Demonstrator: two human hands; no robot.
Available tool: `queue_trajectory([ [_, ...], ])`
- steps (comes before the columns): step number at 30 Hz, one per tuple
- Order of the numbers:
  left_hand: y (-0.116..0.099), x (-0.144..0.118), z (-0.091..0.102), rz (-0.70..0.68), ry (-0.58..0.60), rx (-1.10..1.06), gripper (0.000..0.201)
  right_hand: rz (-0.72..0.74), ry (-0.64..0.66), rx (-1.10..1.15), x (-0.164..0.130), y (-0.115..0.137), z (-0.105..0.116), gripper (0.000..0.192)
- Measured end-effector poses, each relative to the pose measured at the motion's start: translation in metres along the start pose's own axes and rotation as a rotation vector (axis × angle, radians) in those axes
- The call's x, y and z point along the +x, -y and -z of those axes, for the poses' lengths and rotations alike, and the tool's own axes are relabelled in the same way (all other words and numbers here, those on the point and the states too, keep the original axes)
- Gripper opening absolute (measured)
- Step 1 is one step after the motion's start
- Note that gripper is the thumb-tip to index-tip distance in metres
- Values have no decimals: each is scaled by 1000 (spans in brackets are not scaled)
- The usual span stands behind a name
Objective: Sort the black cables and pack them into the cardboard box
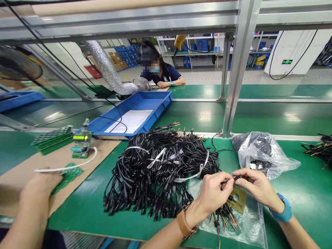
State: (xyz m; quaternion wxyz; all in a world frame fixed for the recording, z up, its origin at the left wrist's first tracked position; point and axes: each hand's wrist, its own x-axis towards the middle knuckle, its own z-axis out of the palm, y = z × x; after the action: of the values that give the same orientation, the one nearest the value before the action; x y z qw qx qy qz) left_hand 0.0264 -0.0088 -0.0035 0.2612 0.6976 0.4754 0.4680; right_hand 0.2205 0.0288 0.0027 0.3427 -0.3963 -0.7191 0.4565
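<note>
My left hand (215,190), with a brown watch strap at the wrist, pinches a black cable (223,182). Its fingertips meet those of my right hand (255,183), which wears a blue wristband and grips the same cable near a small black connector (236,177). Part of the cable is hidden by my fingers. Below them, short black cables with stripped coloured wire ends (228,218) lie on a clear plastic bag (249,230). A yellowish board with a round hole (238,199) lies there too. Bundled black cables (160,166) are heaped to the left of my hands.
A clear bag of black parts (261,152) lies beyond my right hand. A blue tray (160,103) holds paper. At left, a co-worker's hand (43,181) rests by green circuit boards (68,176) and a small display device (81,141). Another person (160,69) sits opposite, behind a metal post (237,69).
</note>
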Motion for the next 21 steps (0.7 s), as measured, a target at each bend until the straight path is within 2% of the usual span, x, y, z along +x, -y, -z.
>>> queue_trajectory([
  [11,7,-3,0,-130,14,93,20,29,-40,-71,1,-4,0,29],
  [21,5,-1,2,-140,-9,119,20,87,-45,-128,1,2,-1,30],
])
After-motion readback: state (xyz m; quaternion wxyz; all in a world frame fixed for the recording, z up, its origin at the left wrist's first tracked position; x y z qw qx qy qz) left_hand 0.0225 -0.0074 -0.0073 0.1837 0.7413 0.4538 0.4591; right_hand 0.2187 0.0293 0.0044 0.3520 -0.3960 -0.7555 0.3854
